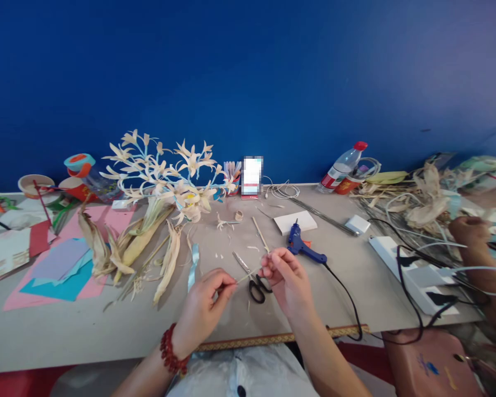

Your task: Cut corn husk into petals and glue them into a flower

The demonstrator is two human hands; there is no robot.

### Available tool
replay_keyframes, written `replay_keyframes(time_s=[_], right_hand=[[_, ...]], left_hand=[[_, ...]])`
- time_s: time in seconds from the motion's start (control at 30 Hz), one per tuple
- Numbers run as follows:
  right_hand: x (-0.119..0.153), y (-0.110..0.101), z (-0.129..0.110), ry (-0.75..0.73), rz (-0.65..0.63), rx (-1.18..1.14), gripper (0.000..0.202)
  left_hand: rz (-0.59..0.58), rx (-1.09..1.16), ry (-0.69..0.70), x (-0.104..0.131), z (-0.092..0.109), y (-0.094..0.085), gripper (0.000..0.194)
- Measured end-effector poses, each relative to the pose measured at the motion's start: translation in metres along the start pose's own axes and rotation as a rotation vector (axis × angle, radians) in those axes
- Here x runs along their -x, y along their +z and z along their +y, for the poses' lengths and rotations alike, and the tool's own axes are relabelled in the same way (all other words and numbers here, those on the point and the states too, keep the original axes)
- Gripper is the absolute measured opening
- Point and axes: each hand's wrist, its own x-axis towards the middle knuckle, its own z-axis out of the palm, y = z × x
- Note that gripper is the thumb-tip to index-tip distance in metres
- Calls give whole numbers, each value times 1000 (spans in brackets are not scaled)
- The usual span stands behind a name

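My left hand (pixel 213 295), with a red bead bracelet on its wrist, pinches one end of a thin pale strip (pixel 248 275). The other end runs into the closed fingertips of my right hand (pixel 287 275). Below the strip, black-handled scissors (pixel 257 291) lie on the table. A narrow pale stick (pixel 260 232) reaches up from beside my right fingertips; whether they hold it I cannot tell. To the right of that hand, a blue glue gun (pixel 301 245) rests against a white box (pixel 295 222). A light blue ribbon (pixel 194 267) lies left of my left hand.
Pale husk flowers (pixel 177 176) stand at the back left, above dried corn husks (pixel 128 248) and coloured paper (pixel 62 270). A phone (pixel 252 176) leans at the wall. Rightward are a bottle (pixel 342 167), a power strip (pixel 409 275), cords and another person's hand (pixel 471 231).
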Motion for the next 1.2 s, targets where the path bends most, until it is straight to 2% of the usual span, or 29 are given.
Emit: replay_keyframes(time_s=[0.17,0.4,0.63,0.93,1.07,1.2], right_hand=[[1,-4,0,-47,28,108,19],[0,-4,-3,-179,130,193,45],[-6,-10,-10,-178,163,220,20],[-5,-14,-12,-307,114,360,28],[-3,-14,-11,-312,121,446,30],[-2,-15,-9,-318,109,426,37]], left_hand=[[58,40,-12,1,-3,3,14],[110,-98,55,1,-5,-4,15],[163,-233,128,5,-6,-11,14],[241,-339,200,15,-15,-19,11],[277,-359,215,19,-18,-23,10],[299,-362,253,23,-20,-27,12]])
